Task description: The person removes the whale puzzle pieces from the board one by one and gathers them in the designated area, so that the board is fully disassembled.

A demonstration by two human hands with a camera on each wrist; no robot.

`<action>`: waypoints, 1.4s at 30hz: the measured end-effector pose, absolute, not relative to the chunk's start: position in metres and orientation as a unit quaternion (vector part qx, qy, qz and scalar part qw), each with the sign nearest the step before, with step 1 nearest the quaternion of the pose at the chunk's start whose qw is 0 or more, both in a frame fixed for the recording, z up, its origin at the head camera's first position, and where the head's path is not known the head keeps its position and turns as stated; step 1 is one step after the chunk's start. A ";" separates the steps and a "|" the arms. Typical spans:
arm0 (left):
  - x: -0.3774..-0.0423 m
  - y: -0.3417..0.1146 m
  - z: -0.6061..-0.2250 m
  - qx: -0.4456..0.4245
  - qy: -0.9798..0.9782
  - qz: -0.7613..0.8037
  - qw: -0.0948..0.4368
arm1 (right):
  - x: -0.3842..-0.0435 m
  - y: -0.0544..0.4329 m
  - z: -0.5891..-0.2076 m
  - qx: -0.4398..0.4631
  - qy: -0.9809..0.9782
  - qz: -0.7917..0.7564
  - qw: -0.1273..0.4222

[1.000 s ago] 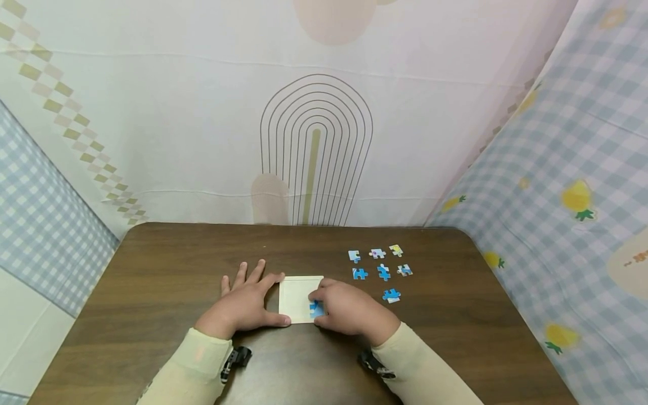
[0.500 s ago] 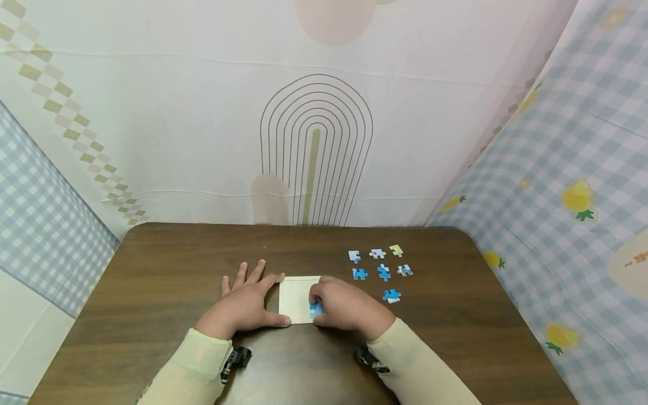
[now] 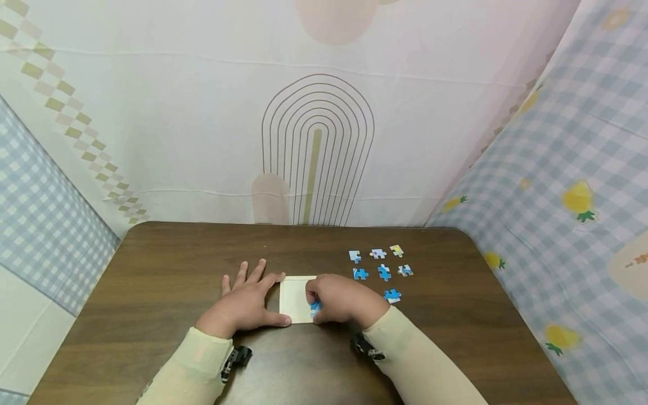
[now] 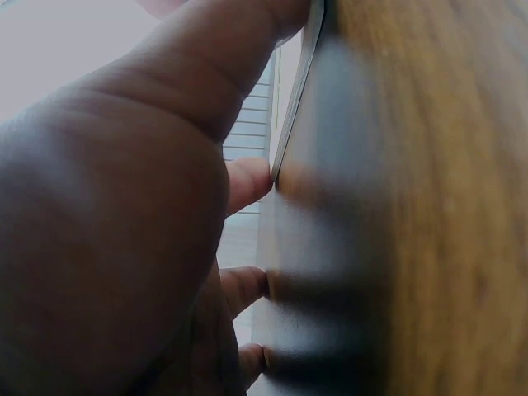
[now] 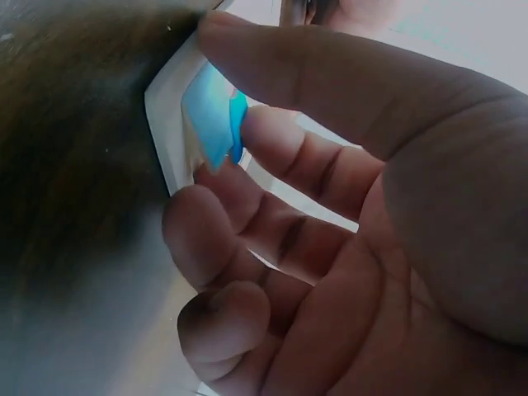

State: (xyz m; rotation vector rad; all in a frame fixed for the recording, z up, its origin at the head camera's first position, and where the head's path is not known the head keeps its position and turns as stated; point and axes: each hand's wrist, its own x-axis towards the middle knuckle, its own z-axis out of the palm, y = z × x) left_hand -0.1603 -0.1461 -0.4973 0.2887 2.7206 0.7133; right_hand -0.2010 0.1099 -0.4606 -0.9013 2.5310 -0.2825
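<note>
A square cream puzzle tray [image 3: 293, 298] lies between the two hands on the brown table. My left hand [image 3: 242, 306] rests beside it with fingers spread, thumb and index fingertip touching the tray's left edge. Over the tray's right side, my right hand [image 3: 344, 301] has its fingers curled, pinching a blue jigsaw piece [image 3: 315, 307] near the lower right corner. In the right wrist view this piece [image 5: 210, 120] shows light blue and teal parts; whether that is one piece or two I cannot tell. The index fingertip touches the teal part, and the thumb tip lies at the tray's edge.
Several loose jigsaw pieces [image 3: 384, 273] lie in rough rows right of the tray. One blue-and-white piece [image 3: 392, 295] sits nearer the right forearm. A patterned white cloth [image 3: 202, 112] hangs behind the table [image 3: 177, 253], with checked cloths on both sides.
My right hand has shifted slightly left over the tray, its knuckles covering more of the upper right edge. The left hand, tray and loose pieces stay put.
</note>
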 end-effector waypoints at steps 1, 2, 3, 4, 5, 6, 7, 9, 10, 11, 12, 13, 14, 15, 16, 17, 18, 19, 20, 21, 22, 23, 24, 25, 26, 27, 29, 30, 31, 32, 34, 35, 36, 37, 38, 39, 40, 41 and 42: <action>-0.161 -0.146 -0.497 0.102 0.950 0.249 0.156 | -0.201 0.111 -0.461 -0.327 0.913 -0.109 0.217; -0.161 -0.146 -0.497 0.102 0.951 0.249 0.155 | -0.200 0.112 -0.461 -0.329 0.912 -0.117 0.214; -0.161 -0.145 -0.497 0.103 0.951 0.248 0.155 | -0.200 0.114 -0.462 -0.332 0.911 -0.125 0.210; -0.161 -0.145 -0.497 0.103 0.951 0.248 0.154 | -0.199 0.116 -0.464 -0.338 0.909 -0.134 0.204; -0.161 -0.145 -0.497 0.103 0.951 0.247 0.153 | -0.199 0.118 -0.465 -0.343 0.907 -0.142 0.197; -0.161 -0.145 -0.497 0.103 0.951 0.246 0.153 | -0.198 0.120 -0.467 -0.349 0.904 -0.152 0.192; -0.161 -0.145 -0.497 0.103 0.952 0.246 0.153 | -0.197 0.122 -0.469 -0.356 0.901 -0.162 0.186; -0.161 -0.145 -0.497 0.102 0.952 0.245 0.153 | -0.195 0.126 -0.473 -0.369 0.895 -0.178 0.176; -0.161 -0.145 -0.497 0.102 0.952 0.245 0.154 | -0.194 0.128 -0.475 -0.374 0.892 -0.186 0.172; -0.161 -0.145 -0.497 0.101 0.952 0.245 0.155 | -0.193 0.130 -0.476 -0.377 0.890 -0.194 0.169; -0.161 -0.145 -0.497 0.101 0.952 0.245 0.155 | -0.192 0.131 -0.477 -0.380 0.888 -0.201 0.165; -0.161 -0.145 -0.497 0.101 0.952 0.245 0.156 | -0.191 0.132 -0.478 -0.382 0.887 -0.206 0.161; -0.162 -0.146 -0.497 0.101 0.951 0.246 0.156 | -0.190 0.133 -0.479 -0.383 0.886 -0.210 0.156; -0.162 -0.146 -0.498 0.101 0.951 0.246 0.157 | -0.189 0.134 -0.479 -0.383 0.886 -0.215 0.151; -0.162 -0.146 -0.498 0.100 0.951 0.245 0.156 | -0.188 0.135 -0.479 -0.384 0.885 -0.219 0.146; -0.162 -0.146 -0.498 0.100 0.952 0.245 0.157 | -0.187 0.136 -0.479 -0.384 0.885 -0.222 0.141; -0.163 -0.146 -0.499 0.099 0.952 0.245 0.157 | -0.186 0.137 -0.479 -0.384 0.886 -0.223 0.135; -0.163 -0.146 -0.499 0.099 0.952 0.244 0.157 | -0.185 0.138 -0.479 -0.384 0.886 -0.226 0.130; -0.163 -0.146 -0.499 0.098 0.952 0.244 0.157 | -0.184 0.140 -0.478 -0.382 0.887 -0.227 0.124; -0.163 -0.146 -0.499 0.097 0.952 0.243 0.158 | -0.183 0.142 -0.477 -0.379 0.889 -0.227 0.120; -0.163 -0.146 -0.499 0.098 0.952 0.243 0.157 | -0.182 0.144 -0.476 -0.375 0.891 -0.228 0.116; -0.162 -0.146 -0.498 0.098 0.952 0.244 0.158 | -0.181 0.146 -0.475 -0.371 0.893 -0.228 0.113; -0.162 -0.145 -0.498 0.098 0.952 0.244 0.157 | -0.181 0.149 -0.474 -0.366 0.896 -0.229 0.110; -0.162 -0.145 -0.498 0.098 0.952 0.244 0.157 | -0.181 0.152 -0.472 -0.361 0.897 -0.232 0.109; -0.161 -0.145 -0.497 0.098 0.952 0.244 0.157 | -0.181 0.155 -0.470 -0.356 0.898 -0.234 0.108; -0.161 -0.144 -0.497 0.098 0.952 0.245 0.157 | -0.181 0.158 -0.468 -0.351 0.900 -0.237 0.105; -0.161 -0.144 -0.496 0.098 0.952 0.246 0.157 | -0.181 0.165 -0.465 -0.342 0.902 -0.246 0.094; -0.161 -0.144 -0.496 0.098 0.951 0.246 0.157 | -0.182 0.169 -0.462 -0.337 0.903 -0.251 0.089; -0.161 -0.144 -0.497 0.099 0.951 0.247 0.157 | -0.182 0.173 -0.460 -0.330 0.905 -0.255 0.083; -0.161 -0.144 -0.497 0.099 0.951 0.249 0.157 | -0.183 0.176 -0.458 -0.322 0.908 -0.258 0.076; -0.162 -0.145 -0.498 0.101 0.950 0.252 0.155 | -0.186 0.184 -0.454 -0.298 0.914 -0.266 0.068; -0.162 -0.145 -0.498 0.101 0.950 0.253 0.154 | -0.187 0.187 -0.451 -0.284 0.918 -0.270 0.066; -0.162 -0.145 -0.499 0.102 0.950 0.254 0.152 | -0.188 0.191 -0.449 -0.267 0.921 -0.275 0.066; -0.163 -0.145 -0.500 0.103 0.950 0.255 0.151 | -0.189 0.195 -0.447 -0.252 0.924 -0.281 0.066; -0.163 -0.146 -0.501 0.103 0.950 0.256 0.149 | -0.191 0.199 -0.445 -0.237 0.926 -0.286 0.066; -0.163 -0.146 -0.502 0.103 0.950 0.256 0.148 | -0.192 0.203 -0.443 -0.222 0.929 -0.290 0.064; -0.164 -0.146 -0.503 0.103 0.950 0.255 0.147 | -0.193 0.208 -0.442 -0.213 0.931 -0.291 0.060; -0.164 -0.146 -0.503 0.103 0.950 0.255 0.146 | -0.194 0.212 -0.440 -0.201 0.933 -0.291 0.058; -0.164 -0.146 -0.504 0.104 0.950 0.255 0.146 | -0.196 0.218 -0.440 -0.191 0.936 -0.292 0.056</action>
